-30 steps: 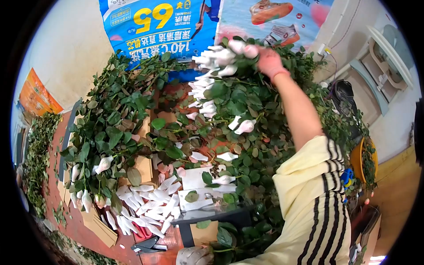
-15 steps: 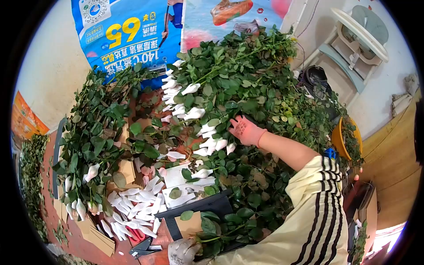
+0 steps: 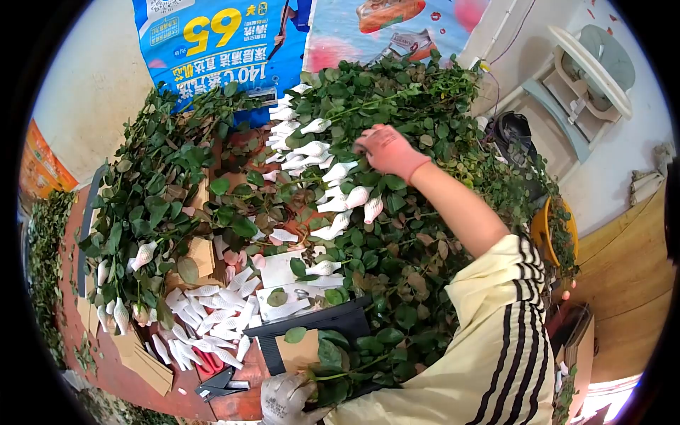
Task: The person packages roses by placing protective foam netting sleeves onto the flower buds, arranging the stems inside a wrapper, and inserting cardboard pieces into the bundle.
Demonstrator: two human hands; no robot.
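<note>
My right hand (image 3: 393,152), in a pink glove, is over the dense leafy stems right of the netted flower heads (image 3: 312,149). Its fingers are curled together, and whatever they hold is hidden. At the bottom edge my left hand (image 3: 287,398), in a pale grey glove, is closed around a leafy stem (image 3: 347,372) that runs to the right. Loose white foam nets (image 3: 219,315) lie in a heap up and left of that hand. Black-handled pliers or cutters (image 3: 219,384) rest below the heap. A black-edged holder (image 3: 312,326) stands just above my left hand.
Another leafy pile (image 3: 156,184) covers the left of the red table (image 3: 92,354). Cardboard pieces (image 3: 145,365) lie near its front. Blue poster (image 3: 219,42) behind; yellow bucket (image 3: 544,234) and high chair (image 3: 567,106) at right.
My right hand first came down from the upper pile to beside the netted heads, then moved slightly up over the leaves. My left hand keeps its hold at the bottom. The view has shifted.
</note>
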